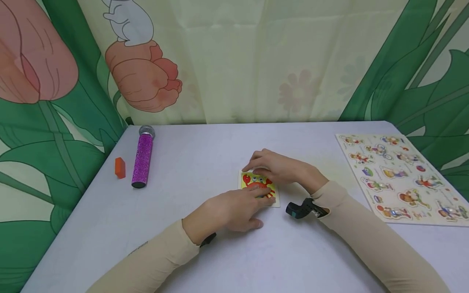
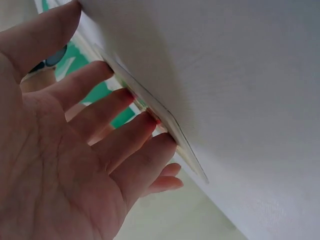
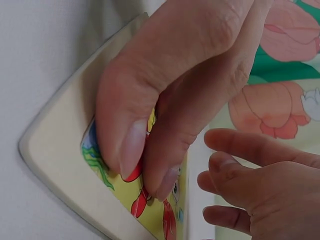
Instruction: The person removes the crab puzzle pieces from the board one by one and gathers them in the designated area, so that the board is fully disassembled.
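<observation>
A small pale-framed picture board (image 1: 277,201) with a red crab (image 1: 256,180) on yellow lies flat near the middle of the table. My left hand (image 1: 236,209) reaches over its lower part, the extended fingers (image 2: 145,125) resting on the picture and the thumb apart from it. From the upper right, my right hand (image 1: 280,166) arches over the board's far edge. Its bent fingertips (image 3: 167,182) come down close together on the crab picture (image 3: 145,210) in the right wrist view; I cannot tell whether they pinch a piece of it.
A glittery purple microphone (image 1: 143,156) and an orange block (image 1: 119,168) are at the table's left. On the right lies a large sheet (image 1: 370,189) of small cartoon figures. Behind the white table (image 1: 194,162) hangs a printed curtain (image 1: 227,73).
</observation>
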`<state>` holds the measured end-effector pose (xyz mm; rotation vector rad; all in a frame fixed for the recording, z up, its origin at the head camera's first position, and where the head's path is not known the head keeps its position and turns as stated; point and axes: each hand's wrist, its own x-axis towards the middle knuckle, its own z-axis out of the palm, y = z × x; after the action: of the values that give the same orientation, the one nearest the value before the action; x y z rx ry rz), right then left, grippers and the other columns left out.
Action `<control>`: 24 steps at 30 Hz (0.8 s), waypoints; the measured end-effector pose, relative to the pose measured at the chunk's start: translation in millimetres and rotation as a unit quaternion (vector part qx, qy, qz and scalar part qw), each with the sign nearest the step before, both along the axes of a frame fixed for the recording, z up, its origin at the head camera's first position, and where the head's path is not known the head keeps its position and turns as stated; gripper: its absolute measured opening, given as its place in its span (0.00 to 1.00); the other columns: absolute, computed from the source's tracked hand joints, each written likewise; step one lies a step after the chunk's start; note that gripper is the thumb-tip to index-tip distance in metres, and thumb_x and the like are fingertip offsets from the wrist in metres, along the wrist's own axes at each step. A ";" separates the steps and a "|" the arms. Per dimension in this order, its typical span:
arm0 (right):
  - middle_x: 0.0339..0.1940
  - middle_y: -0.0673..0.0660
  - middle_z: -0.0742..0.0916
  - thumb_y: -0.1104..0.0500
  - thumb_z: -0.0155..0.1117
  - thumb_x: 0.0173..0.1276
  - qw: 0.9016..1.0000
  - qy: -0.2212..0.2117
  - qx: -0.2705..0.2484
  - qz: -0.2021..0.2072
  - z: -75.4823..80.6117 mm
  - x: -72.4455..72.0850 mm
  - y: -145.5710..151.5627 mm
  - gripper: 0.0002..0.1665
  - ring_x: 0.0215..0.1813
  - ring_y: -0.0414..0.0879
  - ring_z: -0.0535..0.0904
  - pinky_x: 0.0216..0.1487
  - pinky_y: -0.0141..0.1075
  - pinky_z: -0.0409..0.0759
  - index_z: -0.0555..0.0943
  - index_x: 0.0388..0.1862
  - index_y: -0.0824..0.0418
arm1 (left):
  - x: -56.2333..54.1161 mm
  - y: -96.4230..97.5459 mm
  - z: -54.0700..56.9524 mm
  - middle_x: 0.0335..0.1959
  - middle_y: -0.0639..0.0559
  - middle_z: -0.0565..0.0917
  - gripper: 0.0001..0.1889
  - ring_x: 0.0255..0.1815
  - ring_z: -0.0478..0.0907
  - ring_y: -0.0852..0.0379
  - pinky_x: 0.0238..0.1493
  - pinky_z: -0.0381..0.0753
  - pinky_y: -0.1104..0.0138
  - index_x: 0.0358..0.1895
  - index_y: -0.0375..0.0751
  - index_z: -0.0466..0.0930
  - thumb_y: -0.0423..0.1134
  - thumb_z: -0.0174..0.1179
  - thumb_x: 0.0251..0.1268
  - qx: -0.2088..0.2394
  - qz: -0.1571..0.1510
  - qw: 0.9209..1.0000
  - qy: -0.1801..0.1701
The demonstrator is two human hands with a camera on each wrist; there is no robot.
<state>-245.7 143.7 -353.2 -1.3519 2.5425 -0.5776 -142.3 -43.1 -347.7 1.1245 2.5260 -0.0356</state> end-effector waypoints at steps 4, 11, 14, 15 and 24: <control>0.52 0.49 0.83 0.63 0.61 0.77 1.000 0.000 0.004 0.007 -1.7 -3.6 -1.4 0.18 0.53 0.47 0.74 0.57 0.43 0.75 0.86 0.61 0.50 | 0.1 -1.1 -0.3 0.85 0.57 0.52 0.37 0.85 0.46 0.55 0.78 0.61 0.62 0.82 0.57 0.57 0.56 0.59 0.75 0.001 -0.001 1.000 -0.001; 0.51 0.49 0.83 0.61 0.63 0.76 1.000 -0.017 0.016 0.014 -3.4 -7.1 -5.8 0.15 0.57 0.47 0.76 0.62 0.44 0.76 0.88 0.57 0.50 | 0.1 -0.2 -1.4 0.85 0.56 0.52 0.37 0.85 0.45 0.55 0.79 0.59 0.62 0.82 0.58 0.56 0.56 0.59 0.75 -0.001 -0.005 1.000 0.001; 0.50 0.48 0.82 0.61 0.63 0.76 0.999 -0.018 0.026 0.013 -3.5 -7.7 -7.0 0.14 0.57 0.46 0.75 0.62 0.44 0.77 0.88 0.55 0.50 | 0.0 1.2 -2.0 0.85 0.56 0.52 0.37 0.85 0.46 0.55 0.78 0.60 0.62 0.82 0.58 0.56 0.56 0.59 0.75 -0.002 -0.005 1.000 -0.001; 0.50 0.48 0.82 0.62 0.63 0.76 0.999 -0.015 0.030 0.012 -3.3 -7.7 -7.6 0.14 0.56 0.46 0.75 0.62 0.43 0.77 0.88 0.54 0.49 | -0.1 1.6 -2.1 0.85 0.56 0.52 0.37 0.85 0.47 0.55 0.78 0.60 0.62 0.82 0.58 0.57 0.56 0.59 0.75 -0.002 -0.006 1.000 0.000; 0.52 0.49 0.80 0.64 0.58 0.78 0.996 0.046 0.075 0.034 -2.4 -5.4 -12.8 0.19 0.56 0.45 0.77 0.62 0.41 0.78 0.87 0.58 0.45 | -0.9 2.8 -1.1 0.83 0.56 0.55 0.37 0.80 0.60 0.53 0.74 0.68 0.59 0.81 0.59 0.59 0.55 0.61 0.73 0.001 -0.003 1.000 0.012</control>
<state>-251.1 130.8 -355.6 -1.4371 2.5409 -0.3112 -143.2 -40.4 -348.8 1.1402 2.5433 -0.0479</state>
